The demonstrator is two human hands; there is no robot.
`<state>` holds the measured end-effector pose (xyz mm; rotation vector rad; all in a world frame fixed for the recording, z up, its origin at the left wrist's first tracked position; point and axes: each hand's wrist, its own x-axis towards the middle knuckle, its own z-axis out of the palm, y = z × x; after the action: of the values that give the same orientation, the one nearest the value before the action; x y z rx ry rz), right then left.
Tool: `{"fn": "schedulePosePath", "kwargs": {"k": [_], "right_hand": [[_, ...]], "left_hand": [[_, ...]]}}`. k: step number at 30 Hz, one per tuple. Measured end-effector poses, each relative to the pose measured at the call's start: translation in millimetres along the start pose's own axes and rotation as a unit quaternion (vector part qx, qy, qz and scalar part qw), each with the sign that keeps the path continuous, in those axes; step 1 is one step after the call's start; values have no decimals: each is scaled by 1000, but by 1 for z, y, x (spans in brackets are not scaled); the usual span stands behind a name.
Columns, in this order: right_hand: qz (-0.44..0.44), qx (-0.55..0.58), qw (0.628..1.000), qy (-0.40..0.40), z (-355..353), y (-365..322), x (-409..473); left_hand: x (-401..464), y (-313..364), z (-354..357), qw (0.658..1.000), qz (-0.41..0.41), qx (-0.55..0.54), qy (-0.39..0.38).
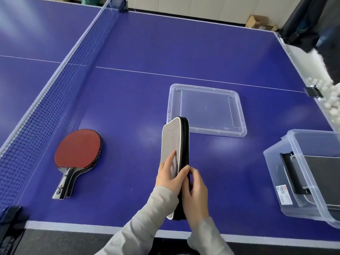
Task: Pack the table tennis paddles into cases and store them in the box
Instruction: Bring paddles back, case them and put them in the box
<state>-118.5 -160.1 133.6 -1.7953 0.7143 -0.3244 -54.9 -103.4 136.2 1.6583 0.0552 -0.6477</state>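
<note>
Gripping upright case (174, 142), both hands: left hand (170, 174), right hand (196, 188); long axis pointing away, seemingly zipped.

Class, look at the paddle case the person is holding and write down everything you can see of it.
The case is flat and paddle-shaped, with a grey fabric face, pale piping and a black edge where the zip seems to run. It is held on edge above the blue table, wide end pointing away. The left hand grips its grey face; the right hand pinches the black edge. Whether it is fully zipped cannot be told.
</note>
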Motion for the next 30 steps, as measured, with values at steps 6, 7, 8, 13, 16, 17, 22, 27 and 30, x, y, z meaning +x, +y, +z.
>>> {"fn": "schedulePosePath", "kwargs": {"k": [6,7,8,13,16,17,22,27,30], "right_hand": [[10,-33,999,-17,-11,19,10],[13,-32,999,-14,-18,23,15],[26,-18,999,-15,-27,27,21],[145,72,986,-25,-66,62,51],[190,61,980,-8,-74,83,63],[201,43,979,0,-74,88,66],[262,-112,958,-4,-71,129,75],[272,-205,940,-5,-60,141,78],[249,-258,934,-6,-54,144,78]], "left_hand": [[8,-7,-44,999,-15,-23,16],[13,-8,-58,999,-11,-9,40],[18,-9,-72,998,-6,4,67],[49,-45,-150,991,-58,64,100],[67,-70,-172,981,-89,145,91],[72,-76,-174,976,-95,168,102],[84,-92,-166,960,-95,211,158],[86,-101,-160,950,-67,247,181],[84,-110,-158,940,-29,287,179]]}}
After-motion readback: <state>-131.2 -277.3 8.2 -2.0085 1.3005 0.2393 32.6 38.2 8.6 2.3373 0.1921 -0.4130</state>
